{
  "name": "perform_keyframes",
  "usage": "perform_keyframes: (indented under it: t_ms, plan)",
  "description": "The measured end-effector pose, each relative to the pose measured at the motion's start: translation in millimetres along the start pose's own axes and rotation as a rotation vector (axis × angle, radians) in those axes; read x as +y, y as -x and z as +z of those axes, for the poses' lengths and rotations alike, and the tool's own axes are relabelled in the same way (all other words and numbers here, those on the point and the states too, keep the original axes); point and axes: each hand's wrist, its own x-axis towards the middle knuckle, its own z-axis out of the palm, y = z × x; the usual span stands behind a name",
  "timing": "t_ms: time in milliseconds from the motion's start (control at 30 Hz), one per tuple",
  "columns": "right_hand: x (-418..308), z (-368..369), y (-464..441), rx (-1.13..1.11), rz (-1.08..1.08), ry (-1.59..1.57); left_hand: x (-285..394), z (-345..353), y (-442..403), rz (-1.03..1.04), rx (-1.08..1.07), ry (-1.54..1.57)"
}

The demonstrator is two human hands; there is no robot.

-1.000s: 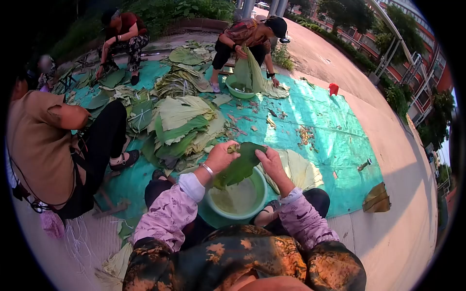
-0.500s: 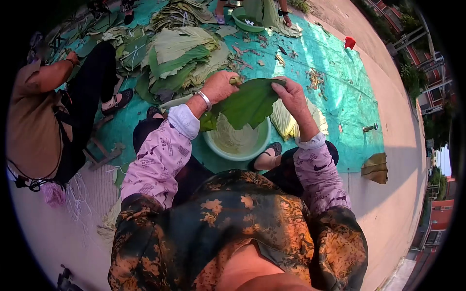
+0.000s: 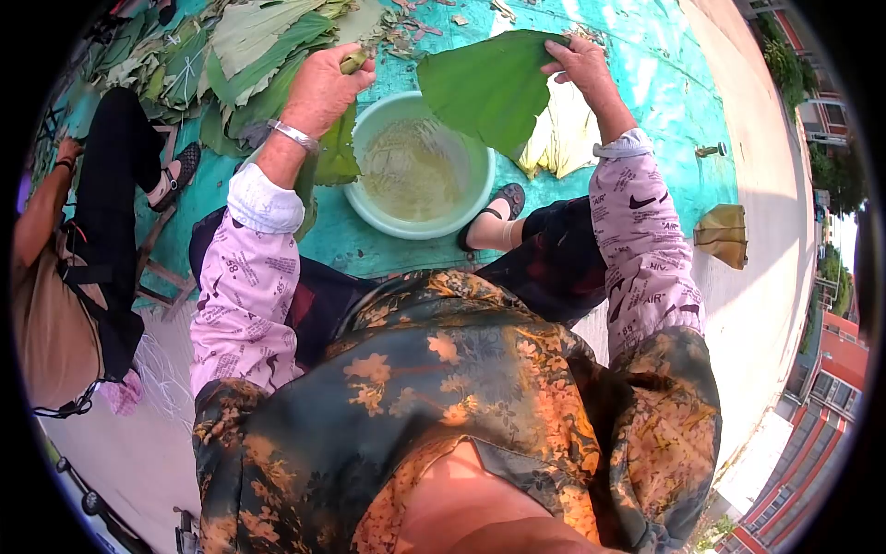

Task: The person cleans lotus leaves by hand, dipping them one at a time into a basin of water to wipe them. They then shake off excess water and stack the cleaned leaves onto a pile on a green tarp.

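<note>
My left hand (image 3: 323, 88), with a silver bangle at its wrist, is closed around the folded stem end of some leaves. From that fist a yellow-green leaf (image 3: 337, 155) hangs down beside the basin. My right hand (image 3: 589, 76) pinches the upper right edge of a broad dark green leaf (image 3: 487, 90), which spreads flat to the left over the basin's right rim. Between the two hands stands a pale green basin (image 3: 355, 198) with cloudy water in it. A pale yellowish folded leaf (image 3: 563, 134) lies on the tarp below my right hand.
A large pile of leaves (image 3: 263, 46) lies at the upper left on the green tarp (image 3: 664, 92). A seated person (image 3: 55, 295) is at my left, near a wooden stool (image 3: 166, 272). A brown folded piece (image 3: 722, 235) and a small metal object (image 3: 711, 150) lie at the right.
My hands have moved apart, the left one leftward. The broad green leaf, earlier stretched between both hands, is now only in my right hand. The view has shifted, showing more of the basin.
</note>
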Motion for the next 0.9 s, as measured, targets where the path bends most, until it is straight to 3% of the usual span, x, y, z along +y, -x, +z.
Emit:
perform_keyframes:
  t_ms: [133, 267, 367, 400, 533, 633, 733, 900]
  plan:
    - [43.6, -21.1, -35.0, 0.224, -0.001, 0.086, 8.4, -16.4, 12.3, -0.011, 0.028, 0.120]
    - [81.2, -52.0, -58.7, 0.445, -0.140, 0.455, 10.4, -23.8, 21.4, -0.022, 0.060, 0.119]
    - [76.2, -60.0, -52.2, 0.574, -0.264, 0.441, 18.0, -23.2, 23.7, -0.022, 0.064, 0.098]
    - [75.5, -61.7, -52.5, 0.539, -0.193, 0.478, 19.4, -22.2, 22.3, -0.015, 0.069, 0.098]
    - [137.6, -57.5, -54.3, 0.440, -0.411, 0.432, 19.0, -19.8, 24.9, -0.061, 0.068, 0.074]
    - [199.0, -45.5, -23.2, 0.219, -0.287, 0.556, 14.7, -18.5, 26.1, -0.087, 0.026, 0.050]
    - [244.2, -37.3, 11.7, -0.157, -0.238, 0.693, 15.0, -13.8, 26.3, -0.120, -0.002, 0.056]
    - [272.3, -28.9, 45.3, -0.401, -0.108, 0.696, 16.8, -12.8, 29.2, -0.181, -0.047, 0.101]
